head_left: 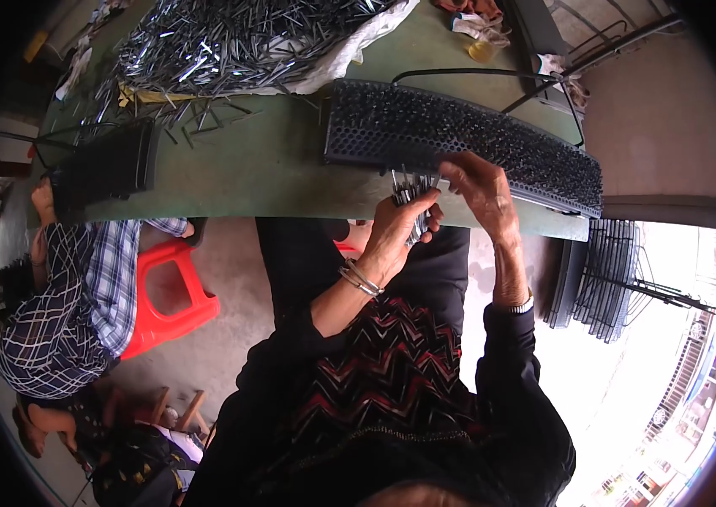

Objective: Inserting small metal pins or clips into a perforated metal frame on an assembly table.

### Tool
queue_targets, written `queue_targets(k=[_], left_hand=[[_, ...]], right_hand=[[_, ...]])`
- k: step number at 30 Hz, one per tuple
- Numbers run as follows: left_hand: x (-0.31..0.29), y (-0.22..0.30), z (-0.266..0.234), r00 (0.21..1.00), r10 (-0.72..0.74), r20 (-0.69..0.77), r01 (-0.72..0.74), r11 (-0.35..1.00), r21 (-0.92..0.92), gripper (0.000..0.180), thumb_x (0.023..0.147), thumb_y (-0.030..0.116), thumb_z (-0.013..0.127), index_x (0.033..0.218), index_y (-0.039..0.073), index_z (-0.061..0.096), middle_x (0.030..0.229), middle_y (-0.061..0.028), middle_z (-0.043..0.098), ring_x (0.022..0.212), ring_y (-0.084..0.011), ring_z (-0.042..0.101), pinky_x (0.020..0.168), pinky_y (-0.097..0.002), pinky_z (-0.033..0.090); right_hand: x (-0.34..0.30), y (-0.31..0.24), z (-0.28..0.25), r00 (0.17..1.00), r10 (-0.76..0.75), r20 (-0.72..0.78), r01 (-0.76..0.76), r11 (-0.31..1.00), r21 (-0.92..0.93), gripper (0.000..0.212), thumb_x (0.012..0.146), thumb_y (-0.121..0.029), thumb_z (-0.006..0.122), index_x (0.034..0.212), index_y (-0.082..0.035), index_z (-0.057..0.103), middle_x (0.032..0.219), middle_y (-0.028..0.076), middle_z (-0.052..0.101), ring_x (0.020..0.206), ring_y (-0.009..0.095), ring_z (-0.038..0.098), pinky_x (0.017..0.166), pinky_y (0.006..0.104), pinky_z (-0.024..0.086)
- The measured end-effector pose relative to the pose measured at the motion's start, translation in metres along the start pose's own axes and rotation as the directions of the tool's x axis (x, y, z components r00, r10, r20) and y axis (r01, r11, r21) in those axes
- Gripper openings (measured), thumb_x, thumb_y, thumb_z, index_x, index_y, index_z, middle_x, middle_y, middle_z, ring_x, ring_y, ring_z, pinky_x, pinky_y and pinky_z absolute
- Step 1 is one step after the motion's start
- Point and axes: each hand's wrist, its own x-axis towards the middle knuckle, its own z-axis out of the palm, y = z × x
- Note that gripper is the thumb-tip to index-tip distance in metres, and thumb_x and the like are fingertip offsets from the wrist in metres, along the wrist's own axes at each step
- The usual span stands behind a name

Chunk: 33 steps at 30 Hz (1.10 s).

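A bundle of thin, shiny metal rods (409, 188) stands upright in my left hand (397, 230), whose fingers are wrapped around it just off the table's near edge. My right hand (484, 188) is beside the bundle's top, fingertips drawn together in a pinch. Whatever is between those fingertips is too small and blurred to make out. Directly beyond both hands lies a long black rack (358, 152) full of round holes. Dark pieces fill many of its holes, mostly along the far side and toward the right; bare holes show at the near left.
A large heap of metal rods (231, 42) lies on a white sack (366, 38) at the table's far left. Loose rods are scattered nearby. Another black rack (113, 160) is near a co-worker (62, 313) at left, with a red stool (174, 296). Wire racks (607, 275) hang at right.
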Motion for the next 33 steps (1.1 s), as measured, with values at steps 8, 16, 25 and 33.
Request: queue_targets(k=[8,16,25,33], left_hand=[[0.001,-0.003,0.002,0.998,-0.011,-0.058,0.012,1.0,0.019,0.019,0.083,0.023,0.068,0.09,0.007,0.061,0.075,-0.0063,0.066,0.062,-0.0124,0.061,0.049,-0.0249,0.044],[0.006,-0.008,0.003,0.999,0.002,0.048,-0.002,1.0,-0.007,0.016,0.085,0.021,0.066,0.091,0.007,0.06,0.076,-0.0078,0.066,0.062,-0.0117,0.06,0.046,-0.0235,0.043],[0.007,-0.004,0.003,0.998,0.032,0.055,-0.03,0.999,-0.034,0.013,0.086,0.016,0.063,0.092,0.006,0.058,0.079,-0.01,0.067,0.062,-0.0118,0.059,0.047,-0.023,0.044],[-0.001,-0.001,0.006,0.999,0.03,0.037,-0.028,0.999,-0.045,0.015,0.085,0.014,0.064,0.093,0.003,0.058,0.08,-0.0131,0.067,0.06,-0.0127,0.06,0.046,-0.0222,0.044]], right_hand=[[-0.004,0.004,-0.009,0.996,-0.029,-0.08,0.037,0.994,0.102,0.01,0.087,-0.008,0.058,0.091,0.001,0.06,0.076,0.004,0.063,0.068,0.009,0.056,0.062,0.0241,0.046],[0.03,0.029,-0.004,0.77,-0.388,-0.506,0.173,0.891,-0.419,0.005,0.086,-0.005,0.059,0.09,-0.003,0.057,0.075,0.011,0.063,0.064,0.017,0.06,0.061,0.0297,0.047],[0.036,0.031,-0.002,0.756,-0.44,-0.485,0.217,0.867,-0.449,0.008,0.085,-0.006,0.062,0.092,-0.004,0.062,0.075,0.01,0.062,0.063,0.016,0.059,0.059,0.0285,0.047],[0.036,0.03,-0.002,0.797,-0.432,-0.421,0.235,0.865,-0.443,0.006,0.083,-0.005,0.063,0.088,-0.007,0.063,0.074,0.011,0.059,0.066,0.028,0.06,0.057,0.0338,0.046]])
